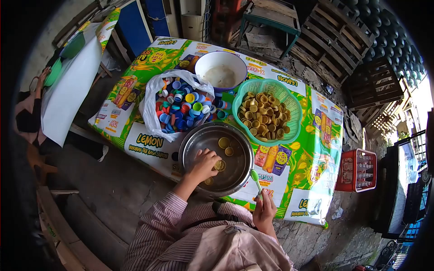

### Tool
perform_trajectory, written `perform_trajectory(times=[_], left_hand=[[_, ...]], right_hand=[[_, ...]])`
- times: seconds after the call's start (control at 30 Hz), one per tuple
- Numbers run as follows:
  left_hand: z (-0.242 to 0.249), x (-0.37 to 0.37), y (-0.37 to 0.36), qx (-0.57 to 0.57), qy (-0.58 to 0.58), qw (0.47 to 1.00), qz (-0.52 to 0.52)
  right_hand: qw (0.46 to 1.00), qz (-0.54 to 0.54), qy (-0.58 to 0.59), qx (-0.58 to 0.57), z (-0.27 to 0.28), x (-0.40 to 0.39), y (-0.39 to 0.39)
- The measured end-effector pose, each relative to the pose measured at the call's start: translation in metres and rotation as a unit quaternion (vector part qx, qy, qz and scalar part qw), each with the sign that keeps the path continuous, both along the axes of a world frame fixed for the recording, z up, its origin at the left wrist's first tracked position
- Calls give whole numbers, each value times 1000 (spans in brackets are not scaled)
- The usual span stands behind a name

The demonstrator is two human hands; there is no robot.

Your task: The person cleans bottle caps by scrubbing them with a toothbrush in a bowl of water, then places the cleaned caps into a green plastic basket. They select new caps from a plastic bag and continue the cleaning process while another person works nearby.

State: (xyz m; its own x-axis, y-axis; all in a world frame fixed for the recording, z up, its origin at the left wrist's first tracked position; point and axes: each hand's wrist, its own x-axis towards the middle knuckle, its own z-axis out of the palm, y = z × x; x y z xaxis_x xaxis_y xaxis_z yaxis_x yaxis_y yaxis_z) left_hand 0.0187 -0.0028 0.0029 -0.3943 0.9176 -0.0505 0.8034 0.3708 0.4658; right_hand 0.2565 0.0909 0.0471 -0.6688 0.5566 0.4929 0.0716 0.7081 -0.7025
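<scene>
My left hand (205, 165) reaches into a metal basin (250, 156), its fingers closed on a yellow bottle cap (220, 165). More yellow caps (224, 142) lie loose on the basin's bottom in what looks like shallow water. At the basin's right side, my right hand (264, 207) grips a small green brush (256, 179) by its pale handle, with the head pointing up and away from me. Beyond the basin, a green plastic basket (296, 106) holds many yellow caps (264, 115). To its left, a white plastic bag (148, 108) is filled with mixed-colour caps (185, 106).
A white enamel basin (220, 58) stands at the back of the table, which has a printed cover (135, 140). Right of the table sits a red crate (357, 170) of bottles. Wooden pallets (332, 36) lean behind. Another person's hand (44, 74) shows at far left.
</scene>
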Motion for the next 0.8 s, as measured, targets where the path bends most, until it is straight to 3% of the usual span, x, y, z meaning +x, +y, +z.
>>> perform_trajectory(times=[0.43,0.5,0.53,0.7,0.8], left_hand=[[3,-6,-3,91,-65,992,54],[10,-8,-3,137,-163,975,57],[12,-7,-3,183,-200,961,56],[24,-6,-5,204,-268,940,55],[23,-4,-8,214,-287,931,65]], right_hand=[[999,18,-24,-26,-2,-13,5],[998,15,-37,-38,-1,-19,7],[995,19,-76,-58,2,-23,10],[964,25,-214,-155,16,-40,15],[957,41,-271,-99,7,-44,16]])
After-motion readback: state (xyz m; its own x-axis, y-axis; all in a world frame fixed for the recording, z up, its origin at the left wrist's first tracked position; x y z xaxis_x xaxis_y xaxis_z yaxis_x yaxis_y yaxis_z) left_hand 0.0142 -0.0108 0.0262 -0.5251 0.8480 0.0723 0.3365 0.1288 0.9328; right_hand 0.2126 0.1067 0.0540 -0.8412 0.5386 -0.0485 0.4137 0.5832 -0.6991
